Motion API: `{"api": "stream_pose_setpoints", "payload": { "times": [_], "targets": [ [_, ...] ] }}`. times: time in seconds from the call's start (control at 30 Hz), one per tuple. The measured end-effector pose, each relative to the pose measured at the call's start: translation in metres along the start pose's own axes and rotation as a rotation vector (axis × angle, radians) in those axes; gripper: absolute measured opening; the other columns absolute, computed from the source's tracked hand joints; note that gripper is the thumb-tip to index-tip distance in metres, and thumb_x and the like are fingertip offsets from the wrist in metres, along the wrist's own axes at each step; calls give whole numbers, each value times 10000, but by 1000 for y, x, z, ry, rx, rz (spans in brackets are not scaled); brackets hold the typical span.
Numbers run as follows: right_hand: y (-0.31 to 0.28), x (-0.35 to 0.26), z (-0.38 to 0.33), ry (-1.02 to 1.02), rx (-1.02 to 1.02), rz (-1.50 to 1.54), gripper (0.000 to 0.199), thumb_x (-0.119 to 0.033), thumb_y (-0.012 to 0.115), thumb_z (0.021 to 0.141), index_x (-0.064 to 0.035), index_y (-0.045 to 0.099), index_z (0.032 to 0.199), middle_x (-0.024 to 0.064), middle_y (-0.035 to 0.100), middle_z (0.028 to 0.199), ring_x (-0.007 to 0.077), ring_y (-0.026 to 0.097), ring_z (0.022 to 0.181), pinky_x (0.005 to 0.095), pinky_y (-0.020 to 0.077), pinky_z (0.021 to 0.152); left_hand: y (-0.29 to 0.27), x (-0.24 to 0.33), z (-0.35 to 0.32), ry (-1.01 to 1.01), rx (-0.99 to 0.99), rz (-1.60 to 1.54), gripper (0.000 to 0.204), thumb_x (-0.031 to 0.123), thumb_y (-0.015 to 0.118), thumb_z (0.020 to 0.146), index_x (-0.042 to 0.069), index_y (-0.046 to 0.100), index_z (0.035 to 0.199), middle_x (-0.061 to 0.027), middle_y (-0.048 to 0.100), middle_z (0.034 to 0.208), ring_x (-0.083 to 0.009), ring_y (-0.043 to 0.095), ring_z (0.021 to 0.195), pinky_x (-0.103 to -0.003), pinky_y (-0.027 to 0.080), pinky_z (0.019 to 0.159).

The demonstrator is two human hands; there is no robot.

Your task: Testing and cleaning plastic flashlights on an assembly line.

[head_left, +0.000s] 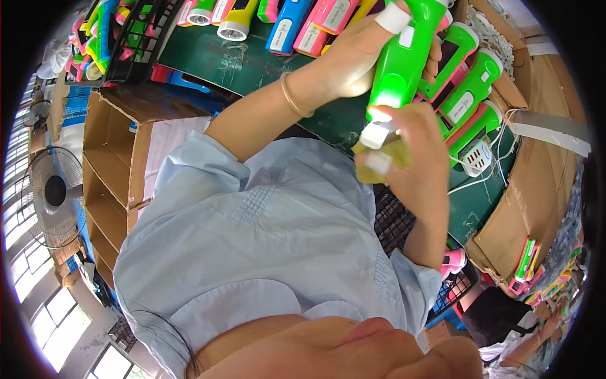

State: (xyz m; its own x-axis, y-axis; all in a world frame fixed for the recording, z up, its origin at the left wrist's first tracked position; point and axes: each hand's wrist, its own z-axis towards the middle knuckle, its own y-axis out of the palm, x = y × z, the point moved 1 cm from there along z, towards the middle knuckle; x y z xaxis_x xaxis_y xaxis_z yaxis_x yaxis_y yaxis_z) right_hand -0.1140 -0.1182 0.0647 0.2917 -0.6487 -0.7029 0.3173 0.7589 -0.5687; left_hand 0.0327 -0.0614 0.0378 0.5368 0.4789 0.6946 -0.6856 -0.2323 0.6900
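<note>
My left hand [356, 54], with a bangle at the wrist and white tape round the thumb, is closed round a bright green flashlight [404, 60]. The flashlight is tilted, and a white glow shows at its lower end. At that end is my right hand [420, 136], with white wraps on its fingertips. It pinches a yellowish cloth [369, 167] just below the lit part; glare hides whether the cloth touches the flashlight. More green flashlights [464, 104] lie in a row to the right of my hands.
Pink, blue and yellow flashlights [287, 28] lie along the far side of the green table [252, 69]. A black crate [136, 38] of flashlights stands far left, above cardboard compartments [107, 158]. At right are a white multi-port charger [476, 158] with cables, cardboard [530, 196] and a person [499, 316].
</note>
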Motion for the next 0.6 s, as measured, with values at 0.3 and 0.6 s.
{"api": "stream_pose_setpoints", "payload": {
  "times": [0.3, 0.6],
  "targets": [
    [25, -5, -7, 13, 409, -418, 700, -288, 811, 538, -32, 517, 1119, 68, 503, 800, 233, 489, 652, 329, 412, 549, 4, -23, -11, -50, 58, -481, 728, 665, 476, 772, 34, 404, 1129, -58, 535, 791, -119, 447, 699, -229, 389, 604],
    [15, 51, -25, 282, 284, 60, 275, -162, 532, 877, 29, 522, 1075, 57, 495, 821, 156, 506, 796, 282, 432, 656, 11, 5, -26, 54, 128, 367, 395, 193, 650, 788, 12, 466, 1088, -79, 573, 891, -138, 587, 791, -271, 497, 683]
  ]
}}
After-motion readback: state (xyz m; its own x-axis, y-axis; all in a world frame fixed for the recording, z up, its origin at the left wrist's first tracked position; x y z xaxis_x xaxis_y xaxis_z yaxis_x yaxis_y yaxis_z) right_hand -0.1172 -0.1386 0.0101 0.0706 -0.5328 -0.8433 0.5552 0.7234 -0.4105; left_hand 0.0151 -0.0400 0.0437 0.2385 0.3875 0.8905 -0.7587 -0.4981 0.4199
